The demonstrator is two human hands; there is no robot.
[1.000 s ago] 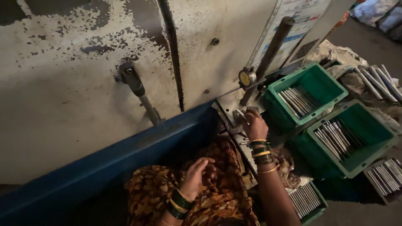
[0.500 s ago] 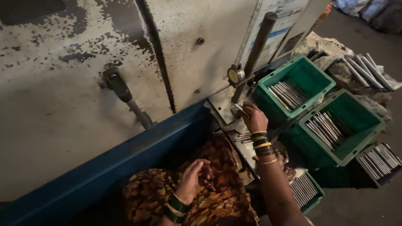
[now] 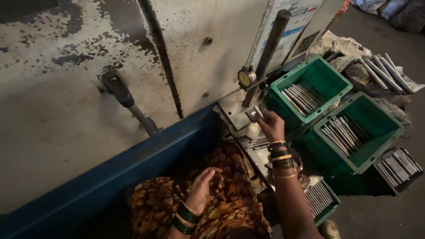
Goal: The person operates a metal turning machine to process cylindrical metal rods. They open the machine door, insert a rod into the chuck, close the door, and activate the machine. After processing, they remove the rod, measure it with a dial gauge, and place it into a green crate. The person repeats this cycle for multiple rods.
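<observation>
My right hand [image 3: 271,126] pinches small metal rod [image 3: 258,112] under dial gauge [image 3: 245,78], so needle can touch it. Left hand [image 3: 201,188] rests loose, fingers half curled, on lap. Green bins [image 3: 319,74] sit close, easy reach.

Right hand [image 3: 272,126] at the gauge stand: upright post [image 3: 269,48] and dial gauge [image 3: 245,78] blocked its 12 o'clock; green crates [image 3: 310,90] of rods crowded 2 o'clock. Open room lay toward 7 o'clock, above the lap.
</observation>
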